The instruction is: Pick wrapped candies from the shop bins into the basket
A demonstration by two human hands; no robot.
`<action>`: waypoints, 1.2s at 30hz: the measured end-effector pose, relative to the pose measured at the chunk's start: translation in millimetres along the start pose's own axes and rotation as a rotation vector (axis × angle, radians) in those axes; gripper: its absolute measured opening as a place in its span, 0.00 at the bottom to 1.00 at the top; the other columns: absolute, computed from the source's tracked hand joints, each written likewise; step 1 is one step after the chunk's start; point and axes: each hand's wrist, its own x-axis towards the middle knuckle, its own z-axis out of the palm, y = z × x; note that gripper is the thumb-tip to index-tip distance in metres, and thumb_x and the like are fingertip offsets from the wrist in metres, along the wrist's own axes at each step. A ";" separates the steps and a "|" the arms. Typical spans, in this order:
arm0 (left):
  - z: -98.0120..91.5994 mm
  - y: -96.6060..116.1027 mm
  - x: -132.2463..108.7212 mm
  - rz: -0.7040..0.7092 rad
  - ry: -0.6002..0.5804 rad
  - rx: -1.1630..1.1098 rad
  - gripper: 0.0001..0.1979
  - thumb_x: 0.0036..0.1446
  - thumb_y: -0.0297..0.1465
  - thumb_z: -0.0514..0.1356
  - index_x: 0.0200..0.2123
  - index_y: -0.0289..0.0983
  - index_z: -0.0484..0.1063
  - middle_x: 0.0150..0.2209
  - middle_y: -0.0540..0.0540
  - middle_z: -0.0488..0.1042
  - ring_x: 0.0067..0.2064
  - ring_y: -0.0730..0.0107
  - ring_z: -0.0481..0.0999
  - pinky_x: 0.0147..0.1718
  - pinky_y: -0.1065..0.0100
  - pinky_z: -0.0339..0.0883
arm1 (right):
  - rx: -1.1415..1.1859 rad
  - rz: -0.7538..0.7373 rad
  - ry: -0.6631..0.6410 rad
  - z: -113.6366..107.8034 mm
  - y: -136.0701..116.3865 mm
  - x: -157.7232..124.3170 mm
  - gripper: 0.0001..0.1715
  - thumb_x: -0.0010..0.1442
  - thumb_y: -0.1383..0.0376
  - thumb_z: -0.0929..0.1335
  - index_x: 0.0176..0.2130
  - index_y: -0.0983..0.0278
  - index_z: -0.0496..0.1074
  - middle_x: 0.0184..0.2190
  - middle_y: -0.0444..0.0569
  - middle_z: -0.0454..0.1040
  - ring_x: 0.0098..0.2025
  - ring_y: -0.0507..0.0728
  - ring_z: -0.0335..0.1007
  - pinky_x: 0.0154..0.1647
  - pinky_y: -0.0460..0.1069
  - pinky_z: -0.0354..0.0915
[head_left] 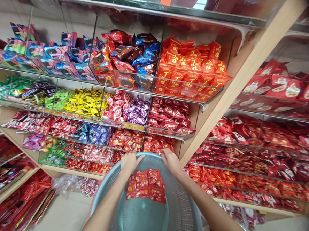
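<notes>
Both hands grip the far rim of a blue-green plastic basket (121, 215) with perforated walls. My left hand (131, 162) is closed over the rim at its left, thumb lying along the edge. On the right, my right hand (170, 161) has its fingers curled over the same rim. Several small red candy packets (145, 185) with printed spots lie together inside the basket, toward its far side. Just beyond the rim, similar red packets (160, 143) fill a low shelf compartment.
Glass-fronted shelves hold orange-red snack bags (190, 69), blue and brown wrapped snacks (143, 57), yellow candies (87, 101) and purple candies (137, 109). A slanting wooden upright (236, 79) parts them from red packets (270, 132) at right. A clear plastic bag (67, 183) lies on the floor (58, 219).
</notes>
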 end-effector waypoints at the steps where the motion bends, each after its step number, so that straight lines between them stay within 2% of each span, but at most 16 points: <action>1: -0.2 0.0 0.0 -0.003 -0.005 0.000 0.36 0.48 0.54 0.34 0.38 0.33 0.67 0.32 0.38 0.71 0.36 0.57 0.70 0.33 0.63 0.59 | -0.036 0.084 0.002 -1.0 6.0 5.3 0.14 0.59 0.64 0.54 0.43 0.62 0.61 0.40 0.49 0.67 0.38 0.52 0.65 0.36 0.45 0.57; 4: -1.1 0.1 -0.1 0.001 -0.014 -0.004 0.36 0.49 0.54 0.34 0.37 0.33 0.67 0.32 0.38 0.71 0.36 0.57 0.70 0.33 0.63 0.59 | -0.151 0.289 -0.063 -0.3 20.5 19.2 0.14 0.57 0.61 0.57 0.42 0.64 0.62 0.38 0.53 0.68 0.38 0.55 0.66 0.34 0.46 0.57; 7: -1.1 -0.2 0.0 0.009 -0.007 -0.006 0.36 0.49 0.54 0.33 0.36 0.33 0.67 0.32 0.38 0.71 0.35 0.58 0.71 0.33 0.64 0.59 | -0.231 0.381 -0.143 2.9 26.0 28.3 0.17 0.56 0.59 0.59 0.41 0.66 0.63 0.37 0.55 0.68 0.39 0.57 0.66 0.34 0.47 0.57; 11: 0.1 -0.7 0.9 0.002 -0.013 -0.007 0.37 0.48 0.54 0.33 0.37 0.33 0.67 0.32 0.38 0.71 0.36 0.59 0.70 0.33 0.64 0.59 | -0.278 0.399 -0.201 5.0 25.5 33.6 0.17 0.53 0.59 0.61 0.40 0.68 0.64 0.37 0.57 0.68 0.40 0.58 0.66 0.34 0.47 0.59; 19: -3.1 0.7 0.6 -0.016 -0.046 -0.011 0.36 0.48 0.54 0.34 0.38 0.33 0.67 0.33 0.38 0.71 0.37 0.59 0.70 0.34 0.65 0.59 | -0.315 0.374 -0.199 7.9 26.5 33.8 0.12 0.55 0.67 0.59 0.38 0.68 0.66 0.36 0.58 0.69 0.39 0.58 0.67 0.34 0.48 0.59; 24: -2.8 0.7 0.3 -0.012 -0.043 -0.015 0.36 0.49 0.54 0.34 0.38 0.33 0.67 0.33 0.38 0.71 0.37 0.58 0.70 0.34 0.64 0.58 | -0.338 0.363 -0.151 4.2 29.1 31.5 0.13 0.55 0.71 0.57 0.35 0.69 0.67 0.34 0.58 0.70 0.37 0.58 0.67 0.33 0.48 0.58; 28: -1.1 -0.3 0.9 -0.003 -0.030 -0.008 0.37 0.48 0.55 0.34 0.38 0.33 0.67 0.33 0.38 0.71 0.35 0.57 0.70 0.34 0.63 0.59 | -0.340 0.347 -0.102 -6.4 31.2 28.0 0.14 0.57 0.67 0.56 0.35 0.68 0.67 0.32 0.58 0.70 0.35 0.58 0.68 0.31 0.48 0.58; 30: -1.5 -0.1 0.9 0.004 -0.019 -0.008 0.37 0.47 0.55 0.34 0.38 0.33 0.67 0.32 0.38 0.71 0.35 0.57 0.70 0.33 0.62 0.59 | -0.289 0.310 -0.020 -13.4 31.2 24.1 0.15 0.58 0.64 0.55 0.35 0.67 0.66 0.30 0.56 0.71 0.33 0.58 0.68 0.30 0.48 0.57; 34: -4.9 2.0 -0.1 -0.018 -0.039 -0.011 0.36 0.48 0.55 0.35 0.38 0.32 0.67 0.33 0.37 0.71 0.36 0.56 0.70 0.34 0.62 0.59 | 0.062 0.187 0.210 -29.4 24.9 11.2 0.17 0.58 0.58 0.54 0.34 0.65 0.65 0.26 0.50 0.71 0.27 0.53 0.68 0.29 0.45 0.58; 36: -6.3 3.1 -0.8 -0.036 -0.058 -0.014 0.36 0.48 0.54 0.35 0.38 0.32 0.67 0.34 0.37 0.71 0.37 0.56 0.70 0.35 0.62 0.58 | 0.323 0.159 0.253 -34.4 16.8 3.0 0.19 0.58 0.55 0.54 0.35 0.65 0.64 0.22 0.46 0.70 0.23 0.51 0.67 0.26 0.44 0.59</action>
